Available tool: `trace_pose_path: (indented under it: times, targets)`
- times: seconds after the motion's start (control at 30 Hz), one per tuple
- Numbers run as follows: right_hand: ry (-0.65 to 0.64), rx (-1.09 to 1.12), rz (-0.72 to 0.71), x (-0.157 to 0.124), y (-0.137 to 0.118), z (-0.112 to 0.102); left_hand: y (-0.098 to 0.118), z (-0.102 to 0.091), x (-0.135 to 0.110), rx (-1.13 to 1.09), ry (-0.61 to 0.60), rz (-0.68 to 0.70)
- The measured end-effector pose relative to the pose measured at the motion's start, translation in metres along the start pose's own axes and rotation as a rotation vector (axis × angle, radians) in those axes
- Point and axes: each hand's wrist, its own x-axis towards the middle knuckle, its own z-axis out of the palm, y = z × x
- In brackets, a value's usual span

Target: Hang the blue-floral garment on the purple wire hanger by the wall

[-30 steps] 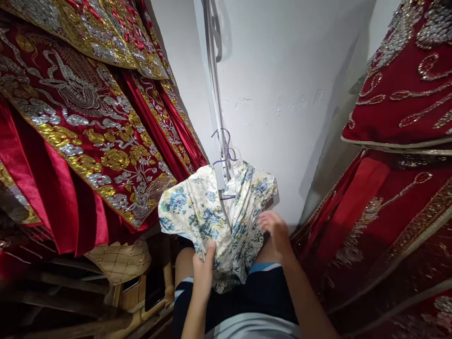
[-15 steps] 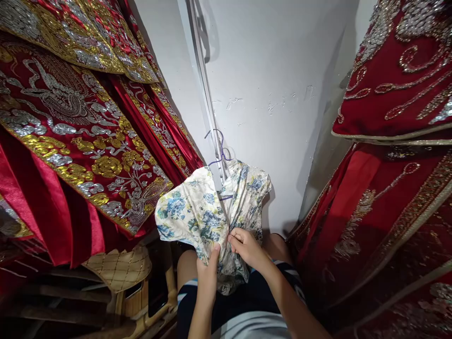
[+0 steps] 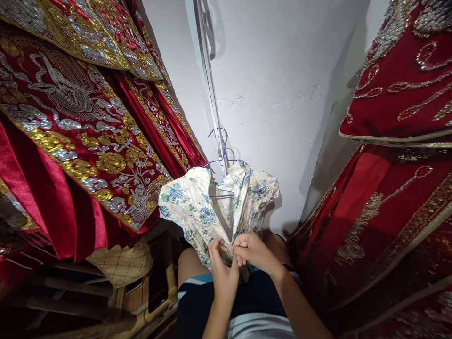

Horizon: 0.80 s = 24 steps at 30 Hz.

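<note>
A white blouse with blue and yellow flowers hangs on a purple clothes hanger over my lap. Its neck opening forms a V, and the hanger's lower bar shows inside it. At the bottom of the V, my left hand pinches the front edge of the blouse. My right hand grips the facing edge right beside it, the fingertips of both hands almost touching. The small spot between the fingers is mostly covered. The lower part of the blouse is hidden behind my hands.
Red gowns with gold and silver embroidery hang at the left. Another beaded red gown hangs at the right. A metal pole runs along the pale wall. A wooden chair with a tan cushion stands lower left.
My left hand has moved up and right to meet my right hand at the front edges. The blouse's neck is spread wider, and my right hand sits slightly lower.
</note>
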Motion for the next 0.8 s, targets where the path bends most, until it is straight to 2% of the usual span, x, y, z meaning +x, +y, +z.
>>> trace_pose_path:
  times: [0.17, 0.37, 0.5, 0.6, 0.7, 0.8]
  targets:
    - [0.065, 0.136, -0.128, -0.004, -0.018, -0.002, 0.012, 0.009, 0.002, -0.068, -0.158, 0.038]
    - [0.337, 0.331, -0.236, 0.020, -0.069, -0.033, 0.024, 0.005, 0.004, -0.065, -0.305, 0.026]
    - [0.358, 0.436, -0.311, 0.051, -0.105, -0.049, 0.022, 0.005, 0.002, -0.019, -0.360, -0.023]
    - [0.388, 0.471, -0.358, 0.067, -0.128, -0.053, 0.016, 0.003, 0.001, 0.013, -0.392, -0.042]
    - [0.339, 0.423, -0.381, 0.069, -0.138, -0.049, 0.006, 0.001, 0.000, 0.031, -0.398, -0.083]
    - [0.294, 0.283, -0.417, 0.060, -0.136, -0.039, -0.001, -0.004, 0.005, -0.022, -0.425, -0.132]
